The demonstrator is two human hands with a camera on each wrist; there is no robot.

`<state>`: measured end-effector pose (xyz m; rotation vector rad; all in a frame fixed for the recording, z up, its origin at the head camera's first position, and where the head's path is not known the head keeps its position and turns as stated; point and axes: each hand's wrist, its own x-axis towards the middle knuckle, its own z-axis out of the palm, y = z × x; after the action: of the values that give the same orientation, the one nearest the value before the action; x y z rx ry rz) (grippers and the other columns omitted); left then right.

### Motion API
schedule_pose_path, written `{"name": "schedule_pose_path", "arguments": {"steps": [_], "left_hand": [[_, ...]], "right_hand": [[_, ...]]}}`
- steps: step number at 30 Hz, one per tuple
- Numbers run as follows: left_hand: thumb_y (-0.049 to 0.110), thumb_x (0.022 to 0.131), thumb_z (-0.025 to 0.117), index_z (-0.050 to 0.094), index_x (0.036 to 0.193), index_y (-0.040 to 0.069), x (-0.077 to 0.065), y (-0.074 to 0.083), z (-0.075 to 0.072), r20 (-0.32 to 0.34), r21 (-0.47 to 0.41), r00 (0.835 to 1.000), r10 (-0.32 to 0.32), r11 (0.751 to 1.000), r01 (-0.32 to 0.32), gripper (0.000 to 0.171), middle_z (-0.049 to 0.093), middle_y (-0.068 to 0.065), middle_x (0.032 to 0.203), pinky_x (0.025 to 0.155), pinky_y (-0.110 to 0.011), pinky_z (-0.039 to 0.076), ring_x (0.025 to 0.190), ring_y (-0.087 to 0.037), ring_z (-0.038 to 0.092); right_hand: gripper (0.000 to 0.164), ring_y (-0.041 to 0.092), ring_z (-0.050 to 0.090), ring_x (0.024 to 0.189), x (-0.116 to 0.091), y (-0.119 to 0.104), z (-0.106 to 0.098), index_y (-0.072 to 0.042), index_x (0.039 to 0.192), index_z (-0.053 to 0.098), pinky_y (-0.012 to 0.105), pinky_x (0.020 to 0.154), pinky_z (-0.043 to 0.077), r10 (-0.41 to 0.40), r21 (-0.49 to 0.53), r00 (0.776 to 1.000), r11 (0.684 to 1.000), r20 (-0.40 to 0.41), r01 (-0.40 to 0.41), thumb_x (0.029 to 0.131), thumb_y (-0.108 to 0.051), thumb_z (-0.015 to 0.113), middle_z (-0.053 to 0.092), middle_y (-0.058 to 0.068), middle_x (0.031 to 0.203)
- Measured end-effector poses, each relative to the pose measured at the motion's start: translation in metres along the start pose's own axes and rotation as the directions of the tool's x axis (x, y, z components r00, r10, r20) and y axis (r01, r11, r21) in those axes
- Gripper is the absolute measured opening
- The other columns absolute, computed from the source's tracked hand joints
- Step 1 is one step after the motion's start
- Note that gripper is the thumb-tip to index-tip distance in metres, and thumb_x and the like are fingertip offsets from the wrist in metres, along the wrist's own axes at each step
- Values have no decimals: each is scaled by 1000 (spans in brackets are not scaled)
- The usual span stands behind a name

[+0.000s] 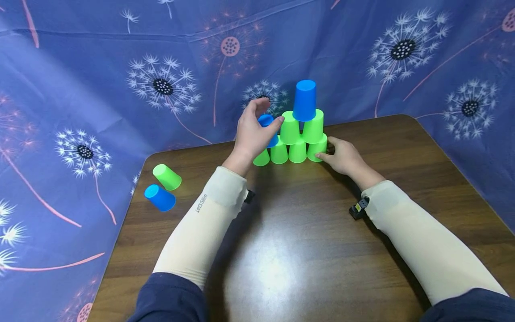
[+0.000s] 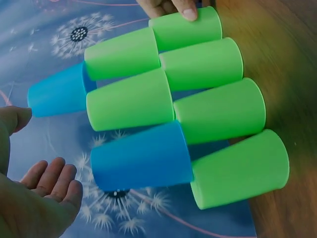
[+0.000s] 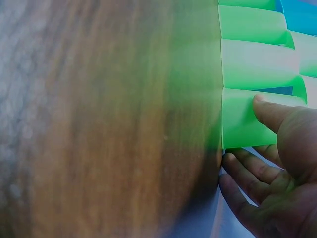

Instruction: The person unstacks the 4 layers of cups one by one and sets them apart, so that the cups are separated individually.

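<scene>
Upside-down cups form a stack at the back of the table. Several green cups (image 1: pixel 297 150) make its bottom row. On them stand a blue cup (image 2: pixel 141 156) at the left and two green cups (image 2: pixel 130 99); a top blue cup (image 1: pixel 305 100) bridges those two. My left hand (image 1: pixel 255 127) hovers at the left of the stack, holding nothing, fingers apart and loosely bent. It partly hides the lower blue cup in the head view. My right hand (image 1: pixel 344 155) grips the rightmost bottom green cup (image 3: pixel 247 119), thumb on the near side and fingers at the outer side.
On the left of the wooden table (image 1: pixel 306 232), a loose green cup (image 1: pixel 166 177) and a loose blue cup (image 1: pixel 160 197) lie tipped on their sides. A blue dandelion-print cloth (image 1: pixel 322 44) hangs right behind the stack and along the table's left side.
</scene>
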<state>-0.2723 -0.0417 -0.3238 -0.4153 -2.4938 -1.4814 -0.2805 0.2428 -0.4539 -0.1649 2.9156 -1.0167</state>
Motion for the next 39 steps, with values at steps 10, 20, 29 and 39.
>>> {"name": "schedule_pose_path", "arguments": {"steps": [10, 20, 29, 39], "left_hand": [[40, 96, 78, 49, 151, 16, 18, 15, 32, 15, 92, 1000, -25, 995, 23, 67, 60, 5, 145, 109, -25, 43, 136, -6, 51], [49, 96, 75, 45, 156, 18, 29, 20, 53, 48, 151, 996, -73, 986, 65, 74, 57, 4, 150, 110, -27, 44, 139, -9, 49], [53, 96, 72, 42, 159, 20, 35, 19, 61, 73, 186, 990, -118, 977, 103, 77, 53, 2, 154, 110, -29, 45, 141, -11, 48], [53, 97, 72, 45, 159, 20, 38, 22, 67, 75, 190, 990, -121, 976, 105, 75, 55, 4, 152, 111, -28, 45, 140, -11, 49]], "right_hand": [[65, 41, 59, 122, -1, -2, 0, -3, 146, 52, 61, 100, 48, 1, 1, 1000, 1000, -4, -1, 100, -44, 72, 64, 21, 130], [71, 42, 56, 126, -1, -3, 3, -4, 150, 49, 62, 103, 47, 11, 5, 1000, 1000, 13, -11, 99, -49, 71, 62, 21, 135], [73, 42, 55, 128, 0, 0, 2, -4, 152, 47, 63, 103, 46, 9, 1, 1000, 1000, 7, -9, 99, -49, 71, 62, 21, 135], [72, 40, 58, 123, -1, 0, -1, -4, 150, 49, 61, 101, 48, 8, -6, 1000, 1000, -5, -8, 99, -50, 71, 63, 20, 131]]}}
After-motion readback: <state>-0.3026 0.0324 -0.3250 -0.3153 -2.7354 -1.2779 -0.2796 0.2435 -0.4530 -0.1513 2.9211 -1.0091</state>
